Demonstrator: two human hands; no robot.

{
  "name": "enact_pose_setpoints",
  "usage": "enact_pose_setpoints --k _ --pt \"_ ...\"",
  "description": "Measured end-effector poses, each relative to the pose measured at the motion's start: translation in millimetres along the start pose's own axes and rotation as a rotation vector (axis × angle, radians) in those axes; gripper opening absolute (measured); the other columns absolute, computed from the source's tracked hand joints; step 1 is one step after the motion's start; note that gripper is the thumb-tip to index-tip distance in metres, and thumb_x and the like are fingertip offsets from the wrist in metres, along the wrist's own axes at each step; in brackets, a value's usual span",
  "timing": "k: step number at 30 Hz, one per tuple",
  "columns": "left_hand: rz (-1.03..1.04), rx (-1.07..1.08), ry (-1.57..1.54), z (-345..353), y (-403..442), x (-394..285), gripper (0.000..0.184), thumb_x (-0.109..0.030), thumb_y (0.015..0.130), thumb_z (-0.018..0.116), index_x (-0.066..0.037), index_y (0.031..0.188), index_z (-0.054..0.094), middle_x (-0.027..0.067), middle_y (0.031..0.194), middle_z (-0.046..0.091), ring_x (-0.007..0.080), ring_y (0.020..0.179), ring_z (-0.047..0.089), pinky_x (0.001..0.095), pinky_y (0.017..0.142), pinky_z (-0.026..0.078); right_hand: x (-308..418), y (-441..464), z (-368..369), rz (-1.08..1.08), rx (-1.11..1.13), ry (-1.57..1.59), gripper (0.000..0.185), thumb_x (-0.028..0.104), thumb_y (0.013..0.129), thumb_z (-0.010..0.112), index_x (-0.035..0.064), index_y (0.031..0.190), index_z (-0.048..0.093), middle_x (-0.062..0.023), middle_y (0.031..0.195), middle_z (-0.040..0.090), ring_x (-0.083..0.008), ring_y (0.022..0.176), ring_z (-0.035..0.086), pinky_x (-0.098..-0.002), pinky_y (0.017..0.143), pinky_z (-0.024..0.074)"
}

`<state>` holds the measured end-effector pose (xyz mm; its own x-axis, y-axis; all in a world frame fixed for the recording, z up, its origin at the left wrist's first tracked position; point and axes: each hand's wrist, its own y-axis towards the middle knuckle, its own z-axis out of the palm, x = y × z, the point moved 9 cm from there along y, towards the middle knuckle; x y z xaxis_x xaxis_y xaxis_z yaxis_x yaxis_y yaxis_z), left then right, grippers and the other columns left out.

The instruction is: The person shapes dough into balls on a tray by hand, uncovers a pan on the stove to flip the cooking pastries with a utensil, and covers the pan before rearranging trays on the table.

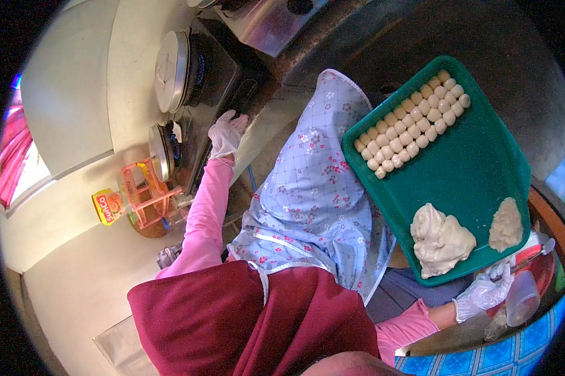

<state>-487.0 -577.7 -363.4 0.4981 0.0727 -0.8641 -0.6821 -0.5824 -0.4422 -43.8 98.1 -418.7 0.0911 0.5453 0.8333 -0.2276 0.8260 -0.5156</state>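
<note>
My left hand [228, 133], in a clear glove, reaches to the front edge of the black stove [223, 81]. Its fingers look apart and slightly bent, and I see nothing held in them. My right hand [486, 293], also gloved, is at the lower right edge of the green tray [464, 182]. Its fingers are closed, but what is in them is hidden. Rows of small round dough balls [411, 125] sit along one side of the tray. A large soft lump of dough [442, 241] and a smaller floury patch [506, 225] lie in its near end.
A lidded pot [171, 72] stands on the stove. Beside it are a pink rack [147, 194] and a yellow-red SunCo packet [108, 207]. A clear plastic cup [522, 299] and a red bowl [543, 269] are by my right hand. A flowered apron [314, 169] covers my lap.
</note>
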Motion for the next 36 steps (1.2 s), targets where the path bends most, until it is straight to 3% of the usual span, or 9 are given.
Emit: enact_pose_setpoints --k 4,7,13,16,19,25,27,31,36 --pt "0.013 -0.006 0.019 1.7 -3.2 -1.8 0.033 -0.009 0.095 0.054 0.011 0.121 0.050 0.0326 0.113 0.059 0.0409 0.103 0.063 0.0433 0.092 0.056 5.3 -3.7 13.7 -0.054 0.057 -0.047 0.012 0.010 0.089 0.056 -0.0008 0.093 0.059 0.0005 0.073 0.035 -0.0116 0.065 0.031 -0.0250 0.063 0.0290" --pt "0.120 0.078 0.053 0.1 3.3 -2.5 0.022 -0.007 0.089 0.061 0.012 0.095 0.053 0.0274 0.089 0.065 0.0346 0.072 0.067 0.0383 0.064 0.059 4.7 -5.1 18.5 -0.009 0.058 0.002 0.011 0.009 0.090 0.055 -0.0004 0.092 0.059 0.0014 0.072 0.035 -0.0104 0.062 0.031 -0.0235 0.056 0.0258" --pt "-0.003 0.114 0.045 6.9 -28.6 1.7 0.029 -0.022 0.093 0.063 0.006 0.087 0.057 0.0171 0.079 0.066 0.0212 0.062 0.062 0.0272 0.051 0.047 -6.7 9.0 -4.7 -0.003 0.066 0.058 0.016 0.007 0.091 0.057 -0.0014 0.104 0.059 0.0021 0.069 0.037 -0.0084 0.057 0.033 -0.0236 0.047 0.0213" --pt "-0.262 0.519 0.205 31.8 -40.7 20.8 0.032 -0.029 0.091 0.067 0.002 0.087 0.062 0.0119 0.076 0.067 0.0160 0.062 0.062 0.0268 0.052 0.048 -10.1 12.6 -14.5 0.039 -0.017 0.068 0.021 0.008 0.091 0.058 -0.0013 0.110 0.059 0.0022 0.069 0.040 -0.0080 0.057 0.035 -0.0231 0.049 0.0256" --pt "0.136 0.610 0.733 82.9 -91.5 -25.6 0.029 -0.030 0.091 0.066 -0.002 0.085 0.069 0.0070 0.074 0.067 0.0159 0.063 0.063 0.0270 0.059 0.051 -6.8 12.0 -5.4 0.021 0.030 0.110 0.018 0.008 0.092 0.055 -0.0009 0.107 0.059 0.0023 0.069 0.044 -0.0078 0.057 0.036 -0.0223 0.055 0.0304" --pt "1.286 0.268 0.688 210.9 -126.9 -244.2 0.027 -0.026 0.085 0.068 0.000 0.092 0.072 0.0043 0.075 0.066 0.0122 0.072 0.058 0.0286 0.066 0.047 -17.8 22.7 -26.0 0.022 -0.060 0.082 0.022 0.005 0.090 0.055 -0.0001 0.111 0.059 0.0024 0.070 0.046 -0.0073 0.061 0.043 -0.0226 0.056 0.0358" --pt "1.357 0.168 0.671 252.1 -108.4 -289.2 0.029 -0.027 0.083 0.067 -0.003 0.099 0.072 0.0084 0.083 0.070 0.0204 0.079 0.064 0.0349 0.073 0.049 -12.7 16.4 -20.6 -0.026 -0.081 0.105 0.019 0.004 0.090 0.056 0.0012 0.108 0.059 0.0014 0.070 0.046 -0.0082 0.060 0.043 -0.0224 0.055 0.0365" --pt "1.557 0.112 1.216 348.2 -8.2 -325.8 0.041 -0.042 0.086 0.066 -0.006 0.105 0.073 0.0062 0.087 0.071 0.0184 0.080 0.065 0.0347 0.071 0.051 -10.2 12.2 -23.4 -0.387 0.024 -0.215 0.014 0.007 0.090 0.057 0.0027 0.103 0.060 0.0016 0.069 0.043 -0.0079 0.060 0.042 -0.0220 0.055 0.0339" --pt "1.482 0.246 1.529 374.7 16.6 -304.6 0.035 -0.041 0.088 0.064 -0.015 0.109 0.073 0.0008 0.091 0.072 0.0162 0.083 0.067 0.0368 0.074 0.052 -13.7 13.8 -21.7 -0.029 -0.091 0.068 0.006 0.003 0.088 0.057 0.0033 0.094 0.058 0.0012 0.068 0.043 -0.0081 0.057 0.039 -0.0220 0.052 0.0323"
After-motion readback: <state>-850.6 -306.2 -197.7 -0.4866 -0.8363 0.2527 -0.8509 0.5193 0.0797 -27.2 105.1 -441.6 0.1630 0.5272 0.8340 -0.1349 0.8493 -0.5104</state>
